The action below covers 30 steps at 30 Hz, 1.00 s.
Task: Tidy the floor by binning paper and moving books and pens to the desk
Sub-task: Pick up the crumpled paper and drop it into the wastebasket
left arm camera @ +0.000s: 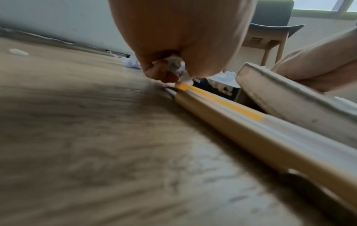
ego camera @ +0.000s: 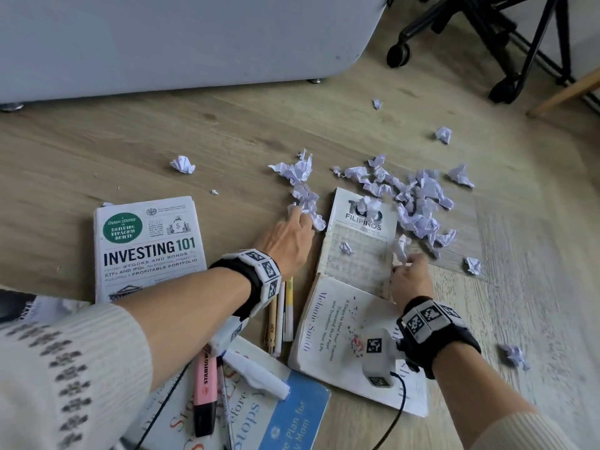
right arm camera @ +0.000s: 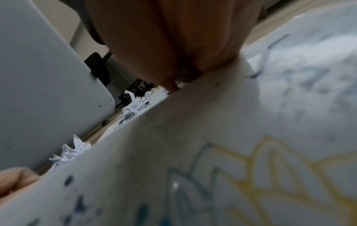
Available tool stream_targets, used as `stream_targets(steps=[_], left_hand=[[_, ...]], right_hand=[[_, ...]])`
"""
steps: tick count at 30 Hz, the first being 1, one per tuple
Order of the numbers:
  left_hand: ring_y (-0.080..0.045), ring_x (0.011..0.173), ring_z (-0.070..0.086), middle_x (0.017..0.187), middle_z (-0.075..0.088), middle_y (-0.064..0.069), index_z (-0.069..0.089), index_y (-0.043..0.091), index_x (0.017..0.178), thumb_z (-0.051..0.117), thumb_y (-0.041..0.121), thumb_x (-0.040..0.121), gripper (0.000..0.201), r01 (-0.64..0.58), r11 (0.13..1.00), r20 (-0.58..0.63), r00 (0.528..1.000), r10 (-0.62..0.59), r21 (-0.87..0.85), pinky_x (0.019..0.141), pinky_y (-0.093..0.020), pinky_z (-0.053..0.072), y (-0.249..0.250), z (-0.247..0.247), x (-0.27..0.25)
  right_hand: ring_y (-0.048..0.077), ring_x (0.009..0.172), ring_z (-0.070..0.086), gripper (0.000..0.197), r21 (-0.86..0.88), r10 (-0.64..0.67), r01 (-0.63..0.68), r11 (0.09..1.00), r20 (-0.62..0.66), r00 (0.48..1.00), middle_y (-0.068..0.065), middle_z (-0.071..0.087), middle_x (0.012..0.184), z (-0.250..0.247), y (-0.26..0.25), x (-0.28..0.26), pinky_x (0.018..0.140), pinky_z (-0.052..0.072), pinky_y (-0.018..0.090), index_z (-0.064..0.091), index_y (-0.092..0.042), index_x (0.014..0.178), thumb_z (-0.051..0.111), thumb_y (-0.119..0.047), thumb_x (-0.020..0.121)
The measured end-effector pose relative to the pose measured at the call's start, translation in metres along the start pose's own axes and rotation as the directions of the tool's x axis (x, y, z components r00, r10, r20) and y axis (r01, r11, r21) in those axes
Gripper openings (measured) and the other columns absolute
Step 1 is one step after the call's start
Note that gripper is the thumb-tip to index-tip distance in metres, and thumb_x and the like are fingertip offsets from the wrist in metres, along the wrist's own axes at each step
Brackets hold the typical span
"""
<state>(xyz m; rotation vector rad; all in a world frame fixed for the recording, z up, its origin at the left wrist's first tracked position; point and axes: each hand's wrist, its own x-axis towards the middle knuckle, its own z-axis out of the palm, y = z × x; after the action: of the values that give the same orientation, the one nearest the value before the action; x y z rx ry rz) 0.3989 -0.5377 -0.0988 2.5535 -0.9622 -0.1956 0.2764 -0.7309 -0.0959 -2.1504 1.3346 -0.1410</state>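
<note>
Left hand (ego camera: 287, 243): fingers (left arm camera: 164, 73) curled narrow round a crumpled paper scrap (left arm camera: 176, 67), low over the floor (ego camera: 162, 151) between two books; the left wrist view shows the scrap pinched against the thumb. Right hand (ego camera: 410, 277): fingers closed on another crumpled paper piece (ego camera: 402, 246) at the right edge of the "100 FILIPINOS" book (ego camera: 357, 241); the right wrist view is too blurred to confirm the grip.

Readable writing: "INVESTING 101" book (ego camera: 149, 248), with "A CRASH COURSE IN BUILDING PERSONAL WEALTH", "STOCKS AND BONDS", "ETFs AND IPOs", "PROFITABLE PORTFOLIO". The Melanie Smith book (ego camera: 328, 323) overlaps the lower end of the Filipinos book and reads "Steps to Heal Your Trauma... Transform Your Life". The blue-cornered book (ego camera: 292, 414) at the near edge shows "Plan for". A pink highlighter (ego camera: 204, 388) is marked "STABILO".

Count: four books fully on the floor. Three pens (ego camera: 281, 313) lie side by side between the books; one white marker (ego camera: 256, 373), one highlighter and one slim pen (ego camera: 227, 414) rest on the blue-cornered book. The main paper heap (ego camera: 412, 203) lies beyond and right of the Filipinos book, with several loose scraps scattered round; exact number cannot be told.
</note>
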Motion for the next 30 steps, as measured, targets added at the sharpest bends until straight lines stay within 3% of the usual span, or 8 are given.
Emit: stream_targets(steps=[6,9,13,16,18,22,25,30], left_hand=[[-0.031,0.083,0.051,0.100,0.048,-0.020,0.050,0.003,0.084,0.056,0.015,0.093,0.016,-0.032,0.995,-0.318,0.948,-0.001,-0.099,0.057,-0.039,0.048,-0.011,0.003,0.011],[-0.038,0.111,0.051,0.131,0.044,-0.024,0.053,-0.002,0.098,0.052,0.005,0.092,0.009,-0.070,0.991,-0.274,0.961,0.038,-0.110,0.089,-0.048,0.050,-0.014,0.006,0.018],[-0.029,0.148,0.004,0.159,0.015,-0.006,0.049,0.005,0.119,0.041,0.012,0.100,0.022,-0.101,0.994,0.003,0.995,0.101,-0.035,0.115,-0.057,0.018,-0.008,0.005,0.019],[-0.030,0.135,0.032,0.146,0.035,-0.007,0.050,0.005,0.123,0.046,0.007,0.097,0.026,-0.164,0.986,0.051,0.985,0.166,-0.038,0.110,-0.048,0.035,-0.004,0.009,0.019],[-0.025,0.105,0.047,0.121,0.049,-0.007,0.055,0.007,0.106,0.050,0.002,0.093,0.015,-0.216,0.976,0.017,0.976,0.216,-0.014,0.085,-0.038,0.051,-0.003,0.008,0.021],[-0.020,0.086,0.038,0.100,0.045,-0.005,0.047,0.012,0.094,0.014,0.004,0.089,0.034,-0.214,0.975,0.044,0.976,0.211,0.065,0.065,-0.032,0.044,-0.003,0.005,0.020],[-0.023,0.088,0.039,0.102,0.045,-0.008,0.047,0.010,0.097,0.008,0.005,0.086,0.040,-0.217,0.970,0.093,0.974,0.207,0.110,0.064,-0.032,0.033,0.001,0.003,0.016],[-0.025,0.085,0.050,0.102,0.056,-0.007,0.039,0.014,0.114,0.035,0.021,0.101,0.015,-0.142,0.987,0.162,0.978,0.129,0.074,0.073,-0.039,0.051,0.002,0.000,0.014]], right_hand=[[0.028,0.072,0.049,0.021,-0.010,-0.106,0.105,0.994,-0.096,0.990,0.014,0.055,0.074,-0.009,-0.008,0.005,0.063,0.032,0.031,0.050,-0.006,0.076,0.038,-0.010,0.092],[0.029,0.077,0.050,0.031,-0.053,-0.172,0.168,0.984,-0.075,0.982,0.013,0.055,0.077,-0.010,-0.019,0.017,0.068,0.035,0.033,0.048,-0.009,0.069,0.037,-0.030,0.089],[0.032,0.103,0.059,0.058,-0.080,-0.092,0.095,0.992,0.040,0.995,0.018,0.058,0.116,-0.003,-0.032,0.029,0.089,0.049,0.042,0.043,-0.004,0.117,0.052,-0.054,0.090],[0.035,0.107,0.059,0.051,-0.194,-0.063,0.093,0.977,0.156,0.986,0.021,0.058,0.121,0.001,-0.034,0.035,0.086,0.046,0.036,0.042,-0.002,0.126,0.044,-0.044,0.097],[0.035,0.098,0.059,0.039,-0.273,-0.095,0.113,0.955,0.080,0.992,0.023,0.062,0.112,-0.001,-0.036,0.041,0.082,0.045,0.036,0.055,0.000,0.113,0.039,-0.033,0.099],[0.026,0.079,0.043,0.033,-0.311,-0.310,0.249,0.917,-0.165,0.936,0.022,0.060,0.093,-0.012,-0.057,0.050,0.070,0.030,0.030,0.056,-0.001,0.075,0.039,-0.021,0.095],[0.020,0.079,0.045,0.035,-0.354,-0.447,0.385,0.852,-0.111,0.888,0.011,0.052,0.104,-0.009,-0.084,0.051,0.069,0.035,0.030,0.054,-0.006,0.093,0.044,-0.039,0.097],[0.021,0.072,0.055,0.037,-0.421,-0.509,0.563,0.711,0.244,0.825,0.010,0.040,0.112,0.014,-0.093,0.041,0.062,0.049,0.033,0.043,-0.020,0.124,0.048,-0.042,0.095]])
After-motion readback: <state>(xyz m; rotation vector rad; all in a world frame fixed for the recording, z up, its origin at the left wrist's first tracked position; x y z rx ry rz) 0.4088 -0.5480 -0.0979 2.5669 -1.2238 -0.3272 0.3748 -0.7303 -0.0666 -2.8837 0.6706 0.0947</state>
